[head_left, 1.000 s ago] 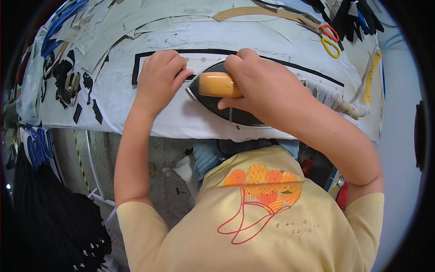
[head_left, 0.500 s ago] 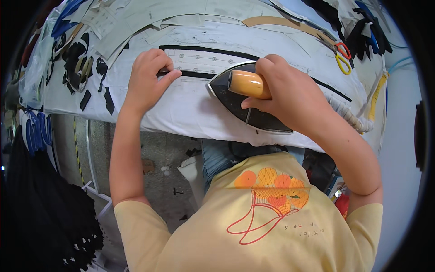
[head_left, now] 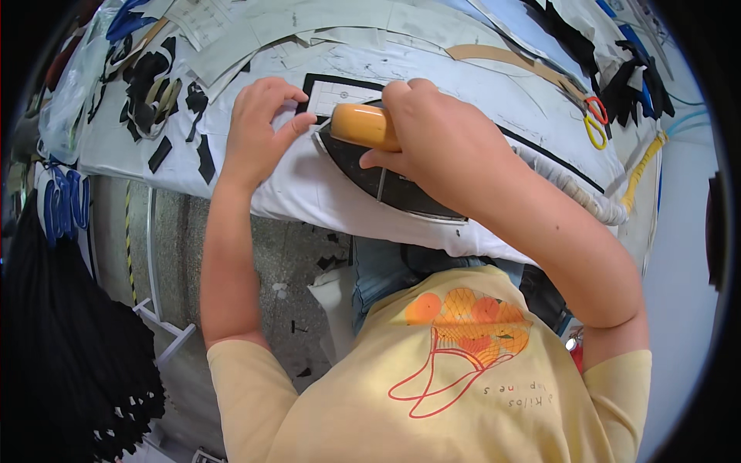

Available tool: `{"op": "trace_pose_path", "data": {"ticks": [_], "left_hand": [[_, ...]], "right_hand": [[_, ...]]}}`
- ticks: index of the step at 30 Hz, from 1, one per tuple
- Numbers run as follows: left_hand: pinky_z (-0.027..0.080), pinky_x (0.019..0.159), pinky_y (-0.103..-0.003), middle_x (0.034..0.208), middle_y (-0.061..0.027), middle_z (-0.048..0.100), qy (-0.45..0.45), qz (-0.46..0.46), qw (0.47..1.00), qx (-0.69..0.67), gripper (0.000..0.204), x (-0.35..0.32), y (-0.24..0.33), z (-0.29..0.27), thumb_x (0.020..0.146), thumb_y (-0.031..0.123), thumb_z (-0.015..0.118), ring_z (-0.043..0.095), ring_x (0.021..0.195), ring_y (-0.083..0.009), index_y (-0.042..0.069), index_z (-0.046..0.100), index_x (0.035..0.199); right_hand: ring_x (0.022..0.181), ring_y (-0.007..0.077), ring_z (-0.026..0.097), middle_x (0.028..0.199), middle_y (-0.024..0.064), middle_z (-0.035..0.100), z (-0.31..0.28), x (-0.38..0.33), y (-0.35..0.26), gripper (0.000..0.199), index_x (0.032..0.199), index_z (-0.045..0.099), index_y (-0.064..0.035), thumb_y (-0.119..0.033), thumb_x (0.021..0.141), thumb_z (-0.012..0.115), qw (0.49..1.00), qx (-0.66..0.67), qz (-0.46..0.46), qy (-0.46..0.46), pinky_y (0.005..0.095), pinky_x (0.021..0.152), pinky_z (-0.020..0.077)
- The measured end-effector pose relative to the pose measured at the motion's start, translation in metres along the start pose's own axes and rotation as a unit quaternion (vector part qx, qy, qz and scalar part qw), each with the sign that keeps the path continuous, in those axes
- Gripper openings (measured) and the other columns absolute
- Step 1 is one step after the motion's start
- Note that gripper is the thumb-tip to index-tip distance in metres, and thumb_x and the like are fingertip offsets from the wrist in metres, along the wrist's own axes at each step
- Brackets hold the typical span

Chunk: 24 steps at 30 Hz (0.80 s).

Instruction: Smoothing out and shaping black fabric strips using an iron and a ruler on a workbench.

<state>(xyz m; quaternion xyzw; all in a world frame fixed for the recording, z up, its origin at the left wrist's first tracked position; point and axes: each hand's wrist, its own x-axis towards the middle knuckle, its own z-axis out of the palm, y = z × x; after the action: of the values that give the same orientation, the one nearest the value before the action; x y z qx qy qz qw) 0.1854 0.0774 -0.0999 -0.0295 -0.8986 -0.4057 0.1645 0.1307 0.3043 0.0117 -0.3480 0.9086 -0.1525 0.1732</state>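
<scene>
Item: flat iron (head_left: pixel 394 174), dark soleplate body with a thin pale rim, pointed nose toward my left; smooth orange-yellow handle (head_left: pixel 363 126), rounded like a bar. It sits on the white padded cover of the pressing table (head_left: pixel 309 193), at the near edge, right in front of me. Most of the iron's rear half is hidden under my right hand (head_left: pixel 440 143) and forearm, so its cord cannot be made out.

Right hand: closed around the handle, fingers wrapped over the top, thumb beneath.

Left hand (head_left: pixel 258 127): not gripping; fingers bent and pressed down at the corner of a black-edged strip (head_left: pixel 340 91), just beside the iron's nose (whether the fingertips pinch the strip or only pin it, I cannot tell). The strip is long and narrow, a pale centre framed in black, and it runs on rightward behind my right hand, reappearing as a thin dark line toward the table's far end.

Surroundings, partly cut off by the dark lens rim: black fabric offcuts (head_left: pixel 154 100) scattered at the left end of the table, matte and irregular; scissors (head_left: pixel 594 123) with orange and yellow loop handles at the right; a tan curved pattern piece (head_left: pixel 509 60) further back; a yellow cord (head_left: pixel 644 166) hanging off the right end. Below the table, speckled grey floor (head_left: pixel 255 255) with small dark scraps.
</scene>
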Motion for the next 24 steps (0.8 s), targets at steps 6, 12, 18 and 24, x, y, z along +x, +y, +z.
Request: {"op": "trace_pose_path", "data": {"ticks": [6,12,18,24], "left_hand": [[0.043,0.089,-0.037,0.102,-0.0035,0.059,-0.033,0.016,0.995,0.097,0.021,-0.0017,-0.0056,-0.0096,0.071,0.016,0.08,0.052,0.101,-0.0256,0.008,0.066,0.085],[0.043,0.088,-0.035,0.102,-0.0032,0.059,-0.02,0.013,0.996,0.09,0.017,-0.0005,-0.0062,-0.0082,0.073,0.015,0.078,0.052,0.101,-0.0255,0.008,0.065,0.081],[0.042,0.089,-0.037,0.1,-0.0022,0.06,-0.006,0.005,0.996,0.089,0.016,-0.0001,-0.0065,-0.0041,0.073,0.016,0.077,0.053,0.099,-0.0256,0.009,0.064,0.077],[0.043,0.089,-0.037,0.095,-0.0015,0.06,0.018,0.008,0.997,0.071,0.02,-0.0004,-0.0091,-0.0028,0.071,0.013,0.077,0.057,0.091,-0.0236,0.01,0.062,0.084]], "right_hand": [[0.084,0.0378,0.067,0.095,0.0203,0.064,-0.004,-0.0029,-0.0058,0.044,0.098,0.058,0.0017,-0.034,0.08,0.077,1.0,-0.02,0.019,0.002,0.0432,0.072,0.0548],[0.084,0.0374,0.067,0.095,0.0198,0.064,-0.0046,-0.0019,-0.0069,0.045,0.098,0.058,0.0013,-0.034,0.08,0.078,0.999,-0.036,0.023,-0.002,0.043,0.074,0.0547],[0.084,0.0372,0.067,0.094,0.0194,0.064,-0.0053,-0.0011,-0.0072,0.045,0.097,0.059,0.0013,-0.035,0.08,0.078,0.998,-0.052,0.027,-0.002,0.0429,0.074,0.0547],[0.084,0.0372,0.067,0.094,0.0193,0.063,-0.0053,-0.002,-0.0085,0.045,0.097,0.059,0.0005,-0.037,0.08,0.077,0.998,-0.056,0.028,-0.001,0.0427,0.074,0.0546]]}}
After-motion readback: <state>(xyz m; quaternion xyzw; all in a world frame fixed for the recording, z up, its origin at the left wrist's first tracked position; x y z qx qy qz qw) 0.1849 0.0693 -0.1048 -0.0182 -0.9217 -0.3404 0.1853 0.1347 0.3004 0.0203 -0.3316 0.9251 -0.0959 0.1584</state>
